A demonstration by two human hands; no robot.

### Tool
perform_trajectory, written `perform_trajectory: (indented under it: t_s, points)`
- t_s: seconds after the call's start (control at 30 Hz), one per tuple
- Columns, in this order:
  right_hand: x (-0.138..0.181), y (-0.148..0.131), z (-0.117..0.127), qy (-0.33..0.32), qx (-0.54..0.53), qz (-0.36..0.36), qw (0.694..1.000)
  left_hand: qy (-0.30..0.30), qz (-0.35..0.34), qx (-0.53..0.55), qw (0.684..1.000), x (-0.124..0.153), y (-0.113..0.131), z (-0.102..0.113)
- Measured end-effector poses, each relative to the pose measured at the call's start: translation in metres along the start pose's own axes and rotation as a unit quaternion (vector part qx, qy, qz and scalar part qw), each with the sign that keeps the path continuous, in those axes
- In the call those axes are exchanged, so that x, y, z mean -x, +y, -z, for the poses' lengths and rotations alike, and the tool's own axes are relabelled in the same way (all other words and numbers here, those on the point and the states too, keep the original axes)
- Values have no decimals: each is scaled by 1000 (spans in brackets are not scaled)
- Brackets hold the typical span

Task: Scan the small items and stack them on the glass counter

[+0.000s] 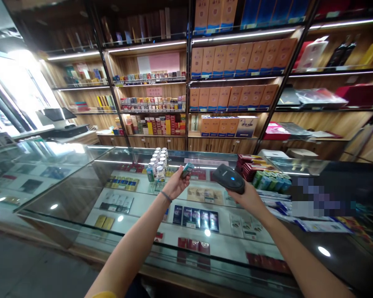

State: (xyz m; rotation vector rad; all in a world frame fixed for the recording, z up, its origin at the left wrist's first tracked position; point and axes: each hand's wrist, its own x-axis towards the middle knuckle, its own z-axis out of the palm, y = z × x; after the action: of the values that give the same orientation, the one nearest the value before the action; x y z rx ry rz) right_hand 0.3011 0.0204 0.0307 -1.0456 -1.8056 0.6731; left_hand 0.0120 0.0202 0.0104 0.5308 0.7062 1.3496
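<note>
My left hand (175, 185) is raised over the glass counter (81, 174) and pinches a small teal and grey pack (187, 170) between its fingertips. A thin band sits on that wrist. My right hand (248, 198) grips a dark handheld scanner (229, 178) with a lit blue spot, its head turned toward the pack a short way to the left. Just behind my left hand stands a cluster of small white-capped bottles (158, 163) on the glass.
Stacks of red packs (250, 164) and green cans (269, 181) lie on the counter right of the scanner. Packs fill the display case (192, 217) under the glass. Wooden shelves (236, 74) of orange boxes line the back wall. A till (60, 124) stands at the far left.
</note>
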Motion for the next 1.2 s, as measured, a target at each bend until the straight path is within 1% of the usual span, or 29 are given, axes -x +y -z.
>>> perform_trajectory:
  t_s: [0.2,0.3,0.47,0.53,0.63,0.77,0.9,1.07,1.2]
  points:
    - [0,1,0,-3,-6,-11,1000,-2,42,23,999,2,1,-3]
    - [0,1,0,-4,-11,-17,1000,-17,45,24,999,5,2,-4]
    - [1,-1,2,-21,-25,-11,999,-109,14,-3,994,11,4,-1]
    - [3,-3,4,-38,-35,-5,999,-130,6,-29,991,12,5,2]
    - [8,-8,6,-66,-51,12,996,-135,4,-60,989,11,6,11]
    - [13,-19,9,-101,-63,58,991,-150,-1,-20,989,5,5,23]
    - [15,-27,11,-132,-52,90,986,-169,-15,-1,985,2,5,28]
    - [15,-23,11,-161,-42,79,983,-176,-31,-17,984,1,6,28]
    - [13,-20,10,-137,-61,66,986,-185,-63,-36,980,1,3,31]
